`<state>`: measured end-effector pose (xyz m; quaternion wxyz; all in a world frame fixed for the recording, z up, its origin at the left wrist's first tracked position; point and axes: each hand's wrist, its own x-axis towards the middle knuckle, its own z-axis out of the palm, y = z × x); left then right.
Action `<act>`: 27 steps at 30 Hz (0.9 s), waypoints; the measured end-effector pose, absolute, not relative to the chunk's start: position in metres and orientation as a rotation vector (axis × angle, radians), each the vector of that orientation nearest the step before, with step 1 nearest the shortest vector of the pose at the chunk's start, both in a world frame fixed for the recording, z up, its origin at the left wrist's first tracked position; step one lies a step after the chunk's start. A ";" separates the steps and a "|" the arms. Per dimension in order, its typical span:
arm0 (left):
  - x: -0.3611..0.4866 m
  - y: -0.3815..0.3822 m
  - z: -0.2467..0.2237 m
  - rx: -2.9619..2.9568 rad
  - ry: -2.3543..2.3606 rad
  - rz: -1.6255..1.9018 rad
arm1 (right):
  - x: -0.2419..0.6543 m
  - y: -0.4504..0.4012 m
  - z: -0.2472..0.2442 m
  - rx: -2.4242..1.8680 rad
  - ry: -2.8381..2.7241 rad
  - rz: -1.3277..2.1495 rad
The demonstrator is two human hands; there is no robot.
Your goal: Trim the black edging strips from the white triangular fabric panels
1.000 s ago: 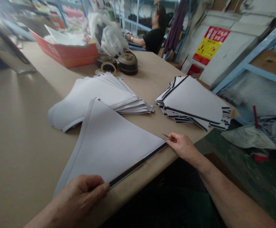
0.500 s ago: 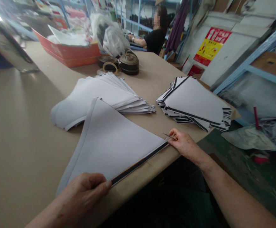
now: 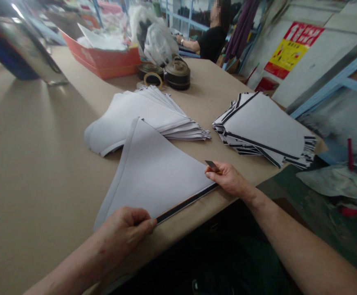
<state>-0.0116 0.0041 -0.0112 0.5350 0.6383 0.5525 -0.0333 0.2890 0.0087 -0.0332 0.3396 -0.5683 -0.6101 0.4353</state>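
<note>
A white sheet panel (image 3: 163, 172) with curved sides lies at the table's near edge. A black strip (image 3: 186, 202) runs along its near side. My left hand (image 3: 126, 229) pinches the panel's near left corner, thumb on the end of the strip. At the other end, my right hand (image 3: 232, 179) is closed round a small flat blade (image 3: 212, 165), its grey tip pointing up and left above the panel. Whether those fingers also grip the panel's corner, I cannot tell. Behind the panel lies a fanned stack of plain white panels (image 3: 141, 110).
To the right lies a stack of black-edged white panels (image 3: 264, 121). Rolls of dark strip (image 3: 177, 75), a yellowish tape ring (image 3: 153, 80) and an orange bin (image 3: 111, 63) stand farther back. A shiny metal object (image 3: 40, 53) is at left. Another person (image 3: 212, 43) sits beyond the table.
My right hand has turned the blade so its flat side shows, tip higher. The left hand keeps its pinch on the panel's corner. The whole view has shifted slightly.
</note>
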 end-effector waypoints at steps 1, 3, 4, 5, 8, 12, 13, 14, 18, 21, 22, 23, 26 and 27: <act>-0.012 0.004 -0.010 1.513 1.318 -0.080 | 0.290 0.007 -0.035 -1.493 -1.597 1.104; -0.013 0.004 -0.010 1.503 1.320 -0.075 | 0.292 0.004 -0.036 -1.515 -1.619 1.036; -0.014 0.004 -0.009 1.501 1.321 -0.072 | 0.293 0.003 -0.035 -1.521 -1.631 1.007; -0.016 0.003 -0.009 1.501 1.322 -0.067 | 0.293 0.002 -0.034 -1.526 -1.642 0.986; -0.025 0.002 -0.004 1.482 1.332 -0.064 | 0.292 0.000 -0.031 -1.548 -1.665 0.953; -0.042 -0.002 0.006 1.394 1.383 -0.120 | 0.291 0.000 -0.032 -1.588 -1.680 0.929; -0.047 -0.002 0.007 1.377 1.392 -0.139 | 0.290 0.000 -0.033 -1.595 -1.685 0.922; -0.052 -0.003 0.008 1.371 1.407 -0.153 | 0.290 0.000 -0.034 -1.601 -1.689 0.916; -0.074 -0.005 0.000 1.352 1.428 -0.265 | 0.290 0.000 -0.036 -1.605 -1.681 0.901; -0.087 -0.007 -0.008 1.329 1.348 -0.327 | 0.290 0.000 -0.036 -1.600 -1.669 0.889; -0.090 -0.007 -0.010 1.348 1.332 -0.321 | 0.290 0.000 -0.036 -1.601 -1.668 0.890; -0.092 -0.007 -0.011 1.378 1.329 -0.320 | 0.290 0.000 -0.035 -1.602 -1.668 0.893; -0.101 -0.007 -0.011 1.521 1.401 -0.348 | 0.289 -0.001 -0.034 -1.606 -1.666 0.901; -0.105 -0.006 -0.012 1.569 1.430 -0.378 | 0.289 -0.001 -0.034 -1.611 -1.662 0.900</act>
